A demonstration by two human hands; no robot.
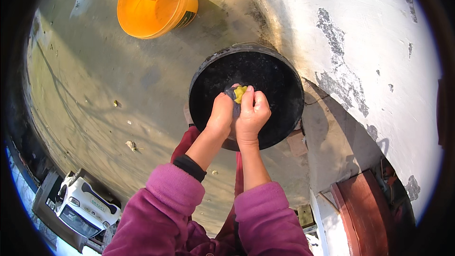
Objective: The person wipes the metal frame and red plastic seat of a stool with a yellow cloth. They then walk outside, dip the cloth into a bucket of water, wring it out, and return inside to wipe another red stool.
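Observation:
Over a round black basin [277, 83], my two hands meet with a small, bunched-up grey-and-yellow cloth [240, 93] between them. My left hand [221, 114] is closed round the grey side of it. Thumb and fingers of my right hand [252, 116] pinch the yellow part. The cloth is crumpled and partly covered by my fingers, so its exact kind cannot be made out. Inside the basin it is dark, and I cannot tell what lies at the bottom.
A yellow-orange bucket [154, 7] stands on the concrete ground at the far left. To the right rises a white wall [374, 33] with peeling paint. Bricks [297, 142] sit by the basin's near right side. A white vehicle [87, 206] is at the lower left.

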